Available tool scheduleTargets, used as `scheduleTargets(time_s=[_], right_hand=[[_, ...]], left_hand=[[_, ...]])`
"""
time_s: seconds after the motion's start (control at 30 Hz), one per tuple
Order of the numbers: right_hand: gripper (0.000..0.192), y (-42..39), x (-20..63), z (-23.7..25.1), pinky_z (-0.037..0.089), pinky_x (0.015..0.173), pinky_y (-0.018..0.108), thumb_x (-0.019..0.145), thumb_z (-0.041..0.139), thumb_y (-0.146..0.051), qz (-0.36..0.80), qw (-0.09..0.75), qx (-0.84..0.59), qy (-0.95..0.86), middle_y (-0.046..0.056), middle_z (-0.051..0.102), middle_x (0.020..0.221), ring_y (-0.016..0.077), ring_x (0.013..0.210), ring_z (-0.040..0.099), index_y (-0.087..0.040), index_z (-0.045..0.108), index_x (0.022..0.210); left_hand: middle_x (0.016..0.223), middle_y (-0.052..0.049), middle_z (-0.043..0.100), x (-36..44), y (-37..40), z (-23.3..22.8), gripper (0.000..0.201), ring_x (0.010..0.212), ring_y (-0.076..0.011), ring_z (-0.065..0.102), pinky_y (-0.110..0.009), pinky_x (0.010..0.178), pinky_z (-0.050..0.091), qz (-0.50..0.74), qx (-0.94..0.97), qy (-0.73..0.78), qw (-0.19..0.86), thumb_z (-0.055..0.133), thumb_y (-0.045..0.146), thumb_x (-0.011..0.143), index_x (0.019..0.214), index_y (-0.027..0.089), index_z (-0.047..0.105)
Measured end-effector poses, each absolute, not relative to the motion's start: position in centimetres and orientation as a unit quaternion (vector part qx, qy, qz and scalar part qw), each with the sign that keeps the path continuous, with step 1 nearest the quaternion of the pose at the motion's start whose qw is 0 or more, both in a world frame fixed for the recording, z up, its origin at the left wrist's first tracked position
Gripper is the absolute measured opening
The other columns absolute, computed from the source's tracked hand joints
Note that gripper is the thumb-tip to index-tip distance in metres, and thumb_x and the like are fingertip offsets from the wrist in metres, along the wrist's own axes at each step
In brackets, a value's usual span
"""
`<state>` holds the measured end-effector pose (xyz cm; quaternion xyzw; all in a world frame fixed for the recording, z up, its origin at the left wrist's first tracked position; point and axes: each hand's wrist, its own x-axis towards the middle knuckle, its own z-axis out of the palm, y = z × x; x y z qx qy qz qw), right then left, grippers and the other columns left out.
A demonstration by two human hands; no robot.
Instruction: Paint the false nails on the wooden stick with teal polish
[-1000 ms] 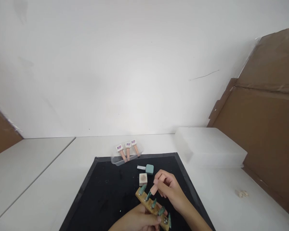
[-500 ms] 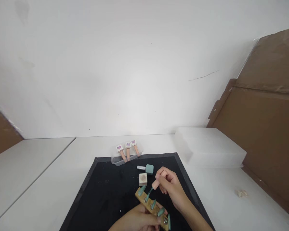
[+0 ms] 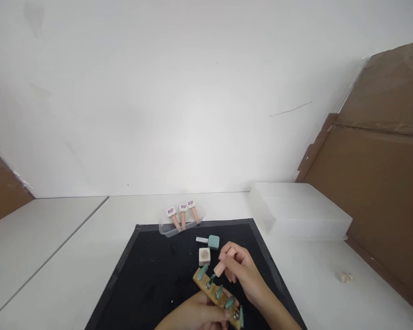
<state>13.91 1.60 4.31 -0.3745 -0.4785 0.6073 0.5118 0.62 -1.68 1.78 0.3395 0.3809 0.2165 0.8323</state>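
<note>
My left hand (image 3: 203, 314) is closed around the lower part of a wooden nail stand (image 3: 210, 291), which lies slanted over the black mat. Several green false nails (image 3: 230, 302) stick up along it. In my right hand (image 3: 239, 267) is a nail polish brush (image 3: 220, 268), gripped by its pink handle. Its dark green tip meets the second nail (image 3: 211, 278) from the upper end. Just beyond the stand sits a small white square block (image 3: 204, 256), with a round mark on top. A green nail polish bottle (image 3: 213, 242) with a pale cap lies on its side behind it.
A clear tray (image 3: 168, 232) at the mat's back edge holds pink-handled bottles with white square ends (image 3: 183, 207). The black mat (image 3: 147, 275) covers the table's middle. A white foam-like block (image 3: 303, 211) stands at right, with small beige pieces (image 3: 346, 277) nearer me.
My right hand has shifted slightly left and down, bringing the brush closer along the second nail. My left hand and the nail stand look unmoved.
</note>
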Motion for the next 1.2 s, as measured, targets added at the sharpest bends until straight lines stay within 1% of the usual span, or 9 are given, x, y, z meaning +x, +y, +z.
scheduleTargets(time_s=[0.13, 0.23, 0.33, 0.47, 0.6, 0.7, 0.77, 0.97, 1.2], right_hand=[[0.023, 1.99, 14.22, 4.27, 0.023, 0.036, 0.018, 0.072, 0.064, -0.034, 0.582, 0.534, -0.396, -0.468, -0.005, 0.055, 0.044, 0.0038, 0.033, 0.028, -0.016, 0.053, 0.064], [0.023, 2.06, 14.35, 4.14, 0.024, 0.036, 0.018, 0.073, 0.063, -0.034, 0.594, 0.556, -0.377, -0.441, -0.008, 0.048, 0.04, 0.0035, 0.033, 0.025, -0.016, 0.053, 0.064], [0.021, 1.81, 14.16, 4.09, 0.023, 0.035, 0.018, 0.073, 0.064, -0.032, 0.626, 0.537, -0.352, -0.443, -0.01, 0.041, 0.036, 0.0034, 0.032, 0.024, -0.016, 0.053, 0.063], [0.02, 1.56, 13.85, 4.16, 0.021, 0.034, 0.017, 0.072, 0.064, -0.03, 0.622, 0.493, -0.369, -0.483, -0.006, 0.05, 0.04, 0.0037, 0.032, 0.029, -0.015, 0.054, 0.063], [0.021, 1.87, 13.96, 3.93, 0.022, 0.035, 0.018, 0.074, 0.062, -0.031, 0.593, 0.518, -0.393, -0.475, -0.006, 0.052, 0.042, 0.0038, 0.033, 0.029, -0.016, 0.052, 0.064], [0.023, 1.98, 14.1, 3.8, 0.023, 0.036, 0.018, 0.074, 0.061, -0.034, 0.584, 0.544, -0.396, -0.454, -0.008, 0.046, 0.041, 0.0036, 0.033, 0.027, -0.016, 0.051, 0.064], [0.023, 1.81, 14.06, 3.95, 0.022, 0.036, 0.018, 0.074, 0.062, -0.034, 0.6, 0.542, -0.384, -0.447, -0.01, 0.042, 0.038, 0.0036, 0.033, 0.025, -0.017, 0.051, 0.064], [0.02, 1.3, 13.81, 4.63, 0.021, 0.035, 0.018, 0.071, 0.063, -0.031, 0.605, 0.489, -0.399, -0.485, -0.007, 0.048, 0.04, 0.0038, 0.033, 0.028, -0.015, 0.053, 0.062], [0.022, 2.08, 14.23, 3.83, 0.023, 0.035, 0.018, 0.074, 0.061, -0.034, 0.586, 0.526, -0.411, -0.46, -0.009, 0.043, 0.04, 0.0038, 0.033, 0.027, -0.016, 0.051, 0.064]], left_hand=[[0.065, -0.001, 0.059, 0.54, -1.72, 1.63, 0.039, 0.052, -0.0081, 0.049, -0.026, 0.058, 0.037, 0.219, 0.344, 0.382, 0.829, 0.076, 0.025, 0.048, 0.081, 0.011, 0.06], [0.068, -0.002, 0.061, 0.43, -1.67, 1.38, 0.039, 0.053, -0.0081, 0.049, -0.025, 0.058, 0.036, 0.217, 0.348, 0.376, 0.831, 0.075, 0.025, 0.05, 0.083, 0.011, 0.061], [0.067, -0.001, 0.06, 0.47, -1.59, 1.31, 0.037, 0.053, -0.008, 0.049, -0.025, 0.058, 0.037, 0.221, 0.337, 0.38, 0.833, 0.075, 0.023, 0.05, 0.082, 0.012, 0.061], [0.067, -0.002, 0.06, 0.67, -1.57, 1.52, 0.036, 0.055, -0.0091, 0.051, -0.026, 0.06, 0.037, 0.226, 0.332, 0.387, 0.83, 0.075, 0.021, 0.048, 0.079, 0.01, 0.061], [0.066, -0.002, 0.06, 0.66, -1.68, 1.63, 0.037, 0.054, -0.0084, 0.049, -0.025, 0.059, 0.036, 0.226, 0.331, 0.387, 0.83, 0.076, 0.023, 0.047, 0.079, 0.011, 0.061], [0.067, -0.002, 0.06, 0.49, -1.72, 1.48, 0.038, 0.054, -0.0085, 0.05, -0.025, 0.059, 0.036, 0.226, 0.333, 0.387, 0.83, 0.076, 0.023, 0.047, 0.08, 0.01, 0.061], [0.064, -0.001, 0.059, 0.41, -1.69, 1.35, 0.037, 0.054, -0.0086, 0.05, -0.025, 0.059, 0.036, 0.224, 0.334, 0.384, 0.831, 0.076, 0.023, 0.048, 0.08, 0.01, 0.062], [0.064, -0.001, 0.059, 0.64, -1.57, 1.64, 0.037, 0.055, -0.0089, 0.05, -0.026, 0.061, 0.036, 0.228, 0.319, 0.389, 0.834, 0.078, 0.022, 0.045, 0.077, 0.011, 0.062], [0.068, -0.002, 0.06, 0.53, -1.65, 1.58, 0.038, 0.056, -0.0087, 0.05, -0.025, 0.06, 0.035, 0.224, 0.327, 0.384, 0.834, 0.077, 0.023, 0.046, 0.079, 0.012, 0.063]])
